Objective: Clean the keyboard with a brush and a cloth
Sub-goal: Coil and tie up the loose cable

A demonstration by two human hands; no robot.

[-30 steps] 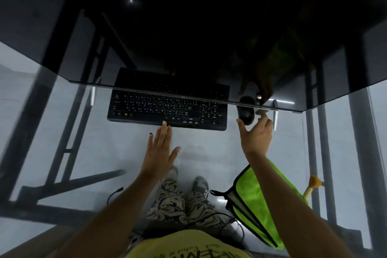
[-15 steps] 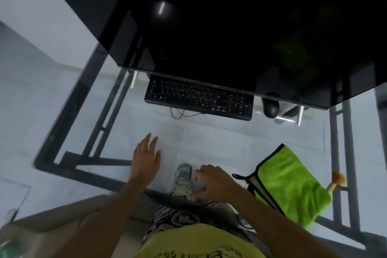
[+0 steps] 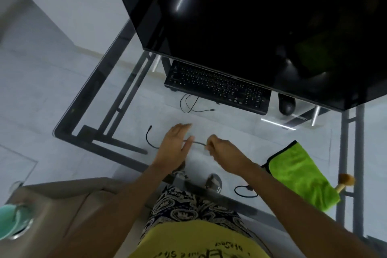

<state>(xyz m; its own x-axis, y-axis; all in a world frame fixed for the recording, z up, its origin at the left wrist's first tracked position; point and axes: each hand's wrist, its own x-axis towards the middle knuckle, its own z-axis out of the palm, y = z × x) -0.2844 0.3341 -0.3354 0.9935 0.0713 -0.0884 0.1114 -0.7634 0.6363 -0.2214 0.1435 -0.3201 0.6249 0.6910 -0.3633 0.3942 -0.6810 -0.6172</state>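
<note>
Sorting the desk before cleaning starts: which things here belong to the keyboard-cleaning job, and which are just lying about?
For the job:
black keyboard
bright green cloth
wooden-handled brush, partly hidden behind the cloth

Lying about:
black computer mouse
thin dark cable, held between both hands
large black monitor
teal cup

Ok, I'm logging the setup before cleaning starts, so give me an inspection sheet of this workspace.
Surface: glass desk, see-through, dark metal frame beneath.
Job's things: black keyboard at the far side, under the monitor's edge; green cloth near the right edge; brush beside it, partly hidden.
Clutter: black mouse right of the keyboard.
Grips: left hand and right hand hold a thin cable between them.
Cables: loose lead in front of the keyboard; another loop by the right forearm.
Surroundings: black monitor; pale tiled floor; teal cup lower left.
</note>
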